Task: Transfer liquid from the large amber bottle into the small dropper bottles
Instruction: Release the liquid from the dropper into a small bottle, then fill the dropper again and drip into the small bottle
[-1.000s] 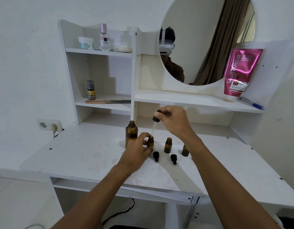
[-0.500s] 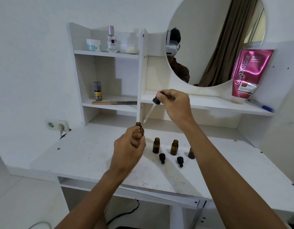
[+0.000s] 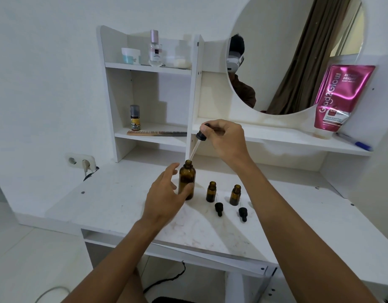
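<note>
The right hand (image 3: 225, 138) has its grip pinched on the dropper (image 3: 200, 136), whose glass tip sits at the mouth of the large amber bottle (image 3: 187, 182) standing on the counter (image 3: 114, 193). The left hand (image 3: 164, 193) curves loosely beside that bottle, grip apart, thumb touching its side. Two small dropper bottles (image 3: 211, 192) stand uncapped just to the right, black caps (image 3: 218, 208) lying in front. Dark glass hides their fill, so the transfer looks mid-course, with a draw, filling and capping left.
</note>
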